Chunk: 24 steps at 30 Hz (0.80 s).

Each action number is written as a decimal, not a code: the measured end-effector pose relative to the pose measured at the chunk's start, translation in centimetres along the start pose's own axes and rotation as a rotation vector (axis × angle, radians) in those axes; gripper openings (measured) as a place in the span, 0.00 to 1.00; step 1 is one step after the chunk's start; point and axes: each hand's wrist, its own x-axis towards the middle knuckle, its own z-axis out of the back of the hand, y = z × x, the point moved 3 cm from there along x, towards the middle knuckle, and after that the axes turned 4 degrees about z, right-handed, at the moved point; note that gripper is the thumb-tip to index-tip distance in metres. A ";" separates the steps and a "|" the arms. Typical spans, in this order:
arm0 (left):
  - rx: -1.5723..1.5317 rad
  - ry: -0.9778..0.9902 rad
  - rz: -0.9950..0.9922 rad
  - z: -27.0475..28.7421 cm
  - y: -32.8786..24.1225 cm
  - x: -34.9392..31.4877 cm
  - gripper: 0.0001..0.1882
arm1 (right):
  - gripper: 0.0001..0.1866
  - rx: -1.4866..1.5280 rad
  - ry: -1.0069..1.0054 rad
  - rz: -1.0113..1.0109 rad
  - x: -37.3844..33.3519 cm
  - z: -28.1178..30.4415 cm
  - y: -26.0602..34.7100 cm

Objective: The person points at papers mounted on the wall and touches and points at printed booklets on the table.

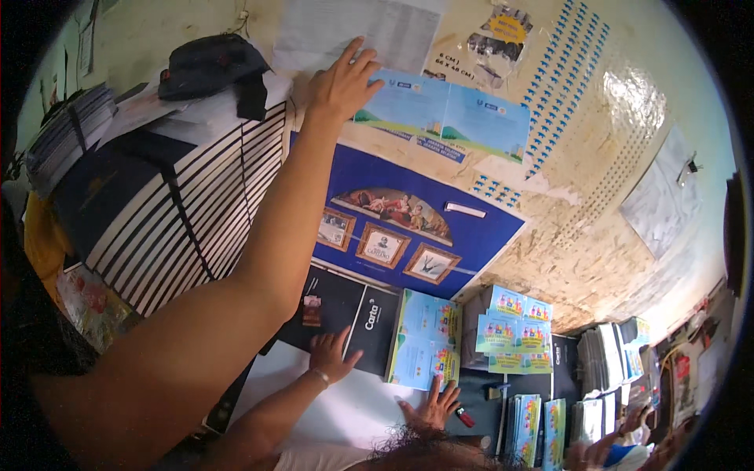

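Reaching up from the lower left, my left hand [345, 78] rests with fingers apart against the wall, over the left end of a light blue printed sheet [485, 122] and just below a whitish paper [357, 35]. My right hand is not in view. Below my arm, a co-worker's hand [334, 359] with a bracelet lies on a white board [314, 392]. The other hand [432, 404] of that person is spread at the lower edge of a stack of blue and green printed sheets [424, 337]. Dark hair hides part of that wrist.
Large dark-covered stacks [181, 212] stand on the left with a black bag [212, 67] on top. A blue poster [416, 212] leans against the wall. Small printed bundles [514, 326] and a red lighter-like object [465, 416] lie at right. Another person's hands [613, 439] show, blurred, at lower right.
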 end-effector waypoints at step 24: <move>-0.141 -1.003 -0.363 28.8 -21.1 36.6 0.49 | 0.75 -0.069 -0.077 0.054 1.1 -1.5 -1.4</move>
